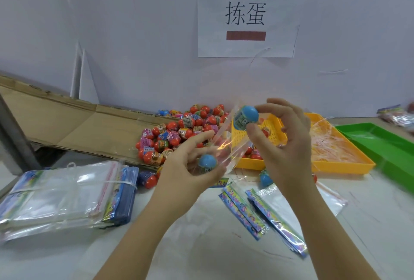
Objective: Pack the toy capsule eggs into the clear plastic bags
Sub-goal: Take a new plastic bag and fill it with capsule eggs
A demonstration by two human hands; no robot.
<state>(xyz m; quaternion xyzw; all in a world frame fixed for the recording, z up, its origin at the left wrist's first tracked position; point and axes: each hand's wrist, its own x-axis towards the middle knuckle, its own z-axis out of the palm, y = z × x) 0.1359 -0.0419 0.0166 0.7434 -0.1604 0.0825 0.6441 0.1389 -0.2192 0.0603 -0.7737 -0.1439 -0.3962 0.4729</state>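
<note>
A flattened cardboard sheet (67, 120) slopes across the left of the frame. A yellow tray (349, 164) and a green tray (380, 143) sit at the right. A banded stack of clear bags (62, 190) lies at lower left, and a heap of capsule eggs (179, 132), mostly orange-red, fills the middle against the wall.

Just below centre, the left hand (190, 167) holds a clear plastic bag (230, 145), fingers curled under its lower end, where one blue egg (208, 161) sits inside. The bag's long axis runs from that palm up and to the right, with its mouth near centre frame. There the right hand (289, 145) pinches a second blue egg (246, 117) between thumb and fingertips, its blue cap pointing up-right, away from the bag.

The right hand is nearer the opening, so the coming move is probably a short push down-left along the bag's axis. Whether the egg's lower end is past the lip cannot be told through the clear film.
</note>
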